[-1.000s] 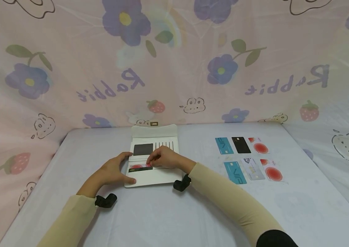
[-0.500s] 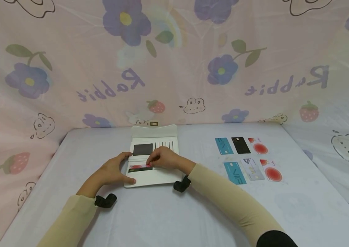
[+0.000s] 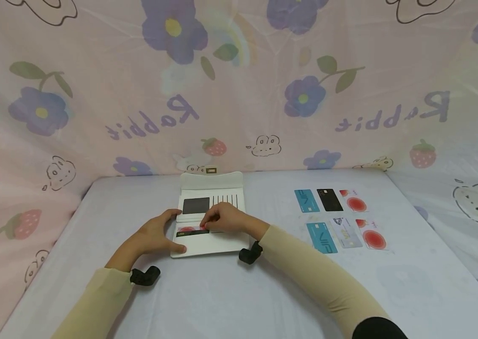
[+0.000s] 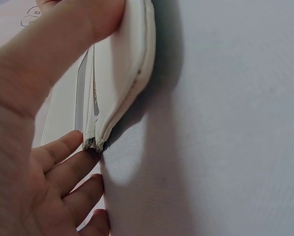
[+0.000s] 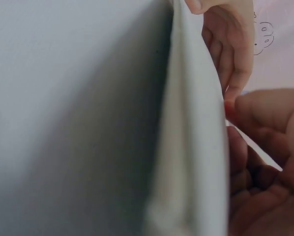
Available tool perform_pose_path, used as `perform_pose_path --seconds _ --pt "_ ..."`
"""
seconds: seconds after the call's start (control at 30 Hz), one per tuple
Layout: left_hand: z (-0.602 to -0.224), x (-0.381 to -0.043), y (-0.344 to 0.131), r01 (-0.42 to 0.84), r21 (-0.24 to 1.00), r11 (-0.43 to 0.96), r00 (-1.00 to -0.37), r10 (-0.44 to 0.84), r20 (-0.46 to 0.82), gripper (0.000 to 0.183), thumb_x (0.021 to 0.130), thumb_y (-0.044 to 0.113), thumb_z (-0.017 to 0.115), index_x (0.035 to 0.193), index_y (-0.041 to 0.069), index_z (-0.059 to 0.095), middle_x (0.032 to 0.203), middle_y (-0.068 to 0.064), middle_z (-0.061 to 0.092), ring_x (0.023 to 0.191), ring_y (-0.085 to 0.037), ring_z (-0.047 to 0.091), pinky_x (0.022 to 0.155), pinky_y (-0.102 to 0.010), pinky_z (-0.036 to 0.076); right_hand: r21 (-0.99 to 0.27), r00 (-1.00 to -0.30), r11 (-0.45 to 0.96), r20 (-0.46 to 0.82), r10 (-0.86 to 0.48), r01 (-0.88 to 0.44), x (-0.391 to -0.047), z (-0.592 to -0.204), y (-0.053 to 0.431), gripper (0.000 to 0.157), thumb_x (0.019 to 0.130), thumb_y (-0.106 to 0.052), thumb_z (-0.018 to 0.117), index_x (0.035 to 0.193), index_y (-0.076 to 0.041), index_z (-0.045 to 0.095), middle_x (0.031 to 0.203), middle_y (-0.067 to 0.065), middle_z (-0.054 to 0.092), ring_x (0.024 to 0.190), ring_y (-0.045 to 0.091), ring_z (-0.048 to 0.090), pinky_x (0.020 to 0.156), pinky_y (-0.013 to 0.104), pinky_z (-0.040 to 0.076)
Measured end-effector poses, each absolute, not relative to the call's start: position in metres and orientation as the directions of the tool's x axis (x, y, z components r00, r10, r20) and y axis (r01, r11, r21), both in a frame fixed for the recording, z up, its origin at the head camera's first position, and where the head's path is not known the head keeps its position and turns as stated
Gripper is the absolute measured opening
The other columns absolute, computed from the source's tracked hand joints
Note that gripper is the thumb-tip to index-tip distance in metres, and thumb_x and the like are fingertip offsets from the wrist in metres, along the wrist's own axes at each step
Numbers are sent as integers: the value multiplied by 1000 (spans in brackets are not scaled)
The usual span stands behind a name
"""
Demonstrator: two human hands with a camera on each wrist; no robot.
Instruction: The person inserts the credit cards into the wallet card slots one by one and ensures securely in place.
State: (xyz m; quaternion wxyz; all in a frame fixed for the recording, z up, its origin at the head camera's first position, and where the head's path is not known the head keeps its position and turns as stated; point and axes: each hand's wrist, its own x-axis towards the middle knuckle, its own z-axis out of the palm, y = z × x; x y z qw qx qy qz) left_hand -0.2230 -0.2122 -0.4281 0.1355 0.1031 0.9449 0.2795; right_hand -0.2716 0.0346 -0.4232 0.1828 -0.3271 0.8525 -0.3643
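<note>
A white wallet (image 3: 222, 243) lies unfolded on the table, its top flap (image 3: 226, 181) spread toward the back. My left hand (image 3: 153, 234) steadies its left side: the thumb rests on the front panel, and the fairly straight fingers touch the edge near the fold, as the left wrist view shows. With thumb and fingertips, my right hand (image 3: 225, 217) pinches a red-and-white card (image 3: 187, 229) at the wallet's middle. A dark strip (image 3: 190, 233) runs along the card's lower side. My right hand hides part of the card and the slots near it.
Several cards lie right of the wallet in two rows, among them a blue VIP card (image 3: 322, 238), a black card (image 3: 330, 200), a silver card (image 3: 346, 232) and a red-and-white card (image 3: 374, 239). A patterned cloth (image 3: 239, 94) hangs behind the table.
</note>
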Motion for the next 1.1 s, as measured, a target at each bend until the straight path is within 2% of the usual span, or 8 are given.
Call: perform_pose_path --seconds 0.17,0.3,0.87,1.1 --pt "-427 -222 -212 118 547 828 -942 268 -202 110 59 58 85 147 19 32 150 -21 38 138 -42 36 106 -61 35 -752 -712 496 -50 -700 -434 -272 -422 38 21 91 -15 65 112 -15 70 86 -5 66 75 4 57 68 17 47" --pt "-427 -223 -211 122 557 822 -943 272 -194 111 58 57 86 147 18 32 150 -20 39 137 -40 38 106 -60 36 -759 -722 473 -7 -692 -447 -271 -417 46 28 90 -15 65 118 -10 64 91 -1 67 81 6 61 73 19 51" --pt "-433 -224 -209 118 558 821 -944 267 -192 112 57 55 87 147 18 33 151 -19 38 139 -42 34 108 -60 34 -742 -771 527 -22 -637 -414 -253 -395 84 34 86 -24 67 117 -11 63 110 6 66 96 16 66 85 27 53" --pt "-431 -221 -211 122 554 823 -948 263 -181 112 56 56 87 147 18 33 151 -19 38 139 -41 35 107 -60 35 -698 -781 560 0 -624 -447 -246 -385 104 37 86 -28 66 118 -11 63 111 7 66 100 21 65 83 32 54"
